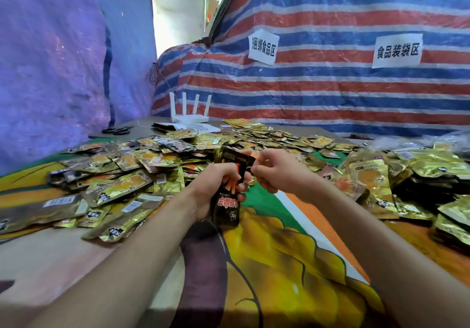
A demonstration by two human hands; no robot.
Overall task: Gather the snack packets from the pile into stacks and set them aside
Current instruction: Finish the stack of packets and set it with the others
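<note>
A broad pile of gold and black snack packets (142, 172) spreads across the table from left to far right. My left hand (216, 187) grips an upright stack of black packets (227, 208) above the table's middle, fingers curled round it. My right hand (277, 172) is just to the right of the stack's top, fingers curled, pinching something small at the stack's upper edge; what it pinches is too small to tell. More gold packets (373, 180) lie heaped on the right.
A colourful printed cloth (274, 264) covers the table in front of me. A white router (189, 116), papers and black scissors (118, 130) sit at the back left. Striped tarpaulin with two paper signs (396, 50) walls the back; a blue tarp hangs on the left.
</note>
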